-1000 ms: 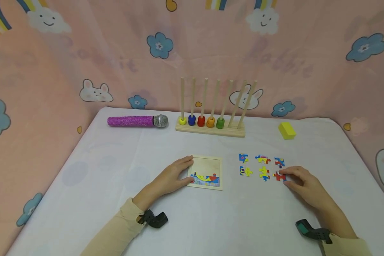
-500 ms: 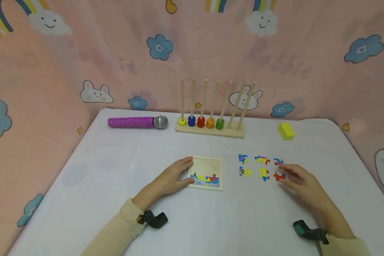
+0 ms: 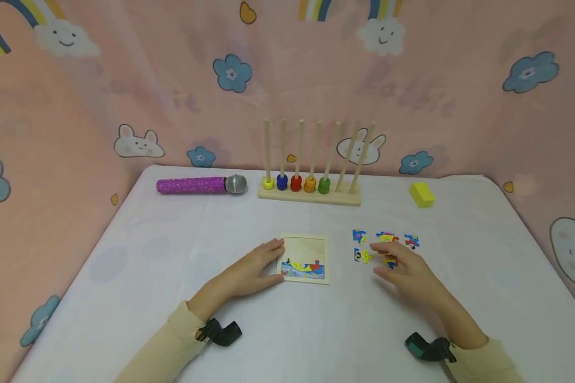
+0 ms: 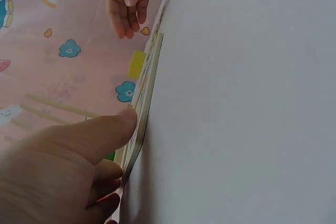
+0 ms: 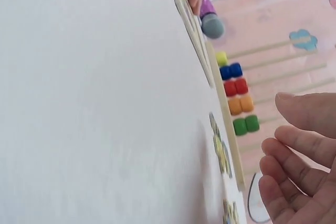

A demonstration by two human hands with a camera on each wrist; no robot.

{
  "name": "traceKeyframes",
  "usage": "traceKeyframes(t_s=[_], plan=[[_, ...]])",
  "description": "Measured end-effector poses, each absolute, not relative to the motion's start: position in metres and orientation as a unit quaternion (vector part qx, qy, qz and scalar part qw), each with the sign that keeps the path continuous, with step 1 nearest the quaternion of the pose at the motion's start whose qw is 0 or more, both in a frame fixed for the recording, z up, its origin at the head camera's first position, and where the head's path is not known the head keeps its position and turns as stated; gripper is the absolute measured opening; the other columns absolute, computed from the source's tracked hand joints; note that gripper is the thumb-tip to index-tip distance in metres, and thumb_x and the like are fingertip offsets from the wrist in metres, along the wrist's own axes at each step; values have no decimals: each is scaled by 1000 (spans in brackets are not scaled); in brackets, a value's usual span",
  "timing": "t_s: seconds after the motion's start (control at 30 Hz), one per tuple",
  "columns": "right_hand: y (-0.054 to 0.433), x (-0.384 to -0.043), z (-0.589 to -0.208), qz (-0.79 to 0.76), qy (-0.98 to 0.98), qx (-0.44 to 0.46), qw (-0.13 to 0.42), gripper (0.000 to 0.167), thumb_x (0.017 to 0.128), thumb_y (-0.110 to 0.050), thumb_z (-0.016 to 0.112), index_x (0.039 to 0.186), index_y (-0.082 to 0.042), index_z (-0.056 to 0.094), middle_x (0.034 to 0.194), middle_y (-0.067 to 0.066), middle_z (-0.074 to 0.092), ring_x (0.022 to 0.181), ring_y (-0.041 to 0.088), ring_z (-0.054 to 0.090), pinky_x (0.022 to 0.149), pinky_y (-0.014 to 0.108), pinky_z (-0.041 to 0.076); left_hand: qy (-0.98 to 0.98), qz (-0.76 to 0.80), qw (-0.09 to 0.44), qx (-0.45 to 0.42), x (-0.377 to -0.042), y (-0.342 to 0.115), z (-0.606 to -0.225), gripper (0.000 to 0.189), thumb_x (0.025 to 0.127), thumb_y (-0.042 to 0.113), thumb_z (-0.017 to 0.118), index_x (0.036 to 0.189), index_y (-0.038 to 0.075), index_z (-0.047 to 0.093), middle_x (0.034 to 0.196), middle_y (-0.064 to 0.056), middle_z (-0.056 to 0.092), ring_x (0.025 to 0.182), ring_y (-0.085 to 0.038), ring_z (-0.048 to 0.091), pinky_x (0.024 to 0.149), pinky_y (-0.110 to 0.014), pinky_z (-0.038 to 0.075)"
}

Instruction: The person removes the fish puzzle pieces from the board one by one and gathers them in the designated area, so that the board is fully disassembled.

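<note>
A square wooden puzzle board (image 3: pixel 303 247), with a strip of colourful pieces along its near side, lies mid-table. My left hand (image 3: pixel 254 268) rests at its left edge, thumb and fingertips touching the frame. My right hand (image 3: pixel 409 274) hovers over loose puzzle pieces to the right of the board, thumb and fingers apart and nothing between them, as the right wrist view shows. Blue flower piece (image 3: pixel 359 236), yellow-and-red piece (image 3: pixel 387 236) and blue-and-red piece (image 3: pixel 411 241) form the far row. In the near row, a yellow-and-blue piece (image 3: pixel 362 256) shows; my hand covers others.
A purple glitter microphone (image 3: pixel 191 185) lies at the back left. Behind the board stands a wooden peg rack (image 3: pixel 309 197) with coloured beads and tall upright pegs. A yellow block (image 3: pixel 421 194) sits at the back right, near a patterned pink backdrop (image 3: pixel 292 69).
My right hand has left the red piece at the right end and moved left over the middle pieces. The left hand stays at the board. The head view has shifted slightly.
</note>
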State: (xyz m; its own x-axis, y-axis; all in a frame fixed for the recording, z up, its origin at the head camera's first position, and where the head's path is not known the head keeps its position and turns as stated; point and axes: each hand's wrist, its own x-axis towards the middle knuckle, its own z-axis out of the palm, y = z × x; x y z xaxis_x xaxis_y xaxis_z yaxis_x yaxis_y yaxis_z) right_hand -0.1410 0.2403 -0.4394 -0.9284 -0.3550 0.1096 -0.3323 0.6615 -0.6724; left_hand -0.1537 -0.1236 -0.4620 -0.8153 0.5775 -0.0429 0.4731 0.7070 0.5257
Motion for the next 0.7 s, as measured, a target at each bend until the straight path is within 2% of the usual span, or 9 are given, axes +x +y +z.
traceKeyframes(t_s=[0.1, 0.2, 0.43, 0.7], plan=[[220, -142, -438, -386, 900, -201, 37, 44, 90, -21, 66, 130, -10, 54, 127, 7, 58, 112, 26, 55, 93, 40, 51, 917, 259, 98, 286, -147, -128, -465, 66, 92, 37, 61, 145, 6, 38, 156, -2, 26, 144, -20, 24, 119, -38, 22], [197, -145, -437, -412, 883, -219, 52, 45, 89, -18, 66, 131, -8, 53, 128, 8, 57, 115, 27, 55, 95, 48, 50, 918, 262, 87, 285, -141, -131, -469, 64, 92, 35, 61, 145, 7, 38, 156, 0, 27, 144, -18, 25, 118, -37, 22], [144, -148, -437, -435, 858, -258, 86, 46, 87, -11, 67, 130, -5, 53, 128, 10, 56, 115, 26, 56, 98, 45, 49, 915, 278, 59, 287, -139, -133, -471, 57, 93, 30, 60, 143, 8, 42, 154, 0, 32, 142, -18, 29, 117, -37, 25], [101, -149, -441, -437, 854, -265, 99, 43, 86, -11, 68, 127, -4, 56, 120, 9, 60, 105, 22, 59, 91, 39, 53, 908, 292, 49, 296, -139, -133, -470, 56, 92, 27, 62, 141, 6, 45, 152, -2, 36, 141, -21, 32, 116, -40, 28]])
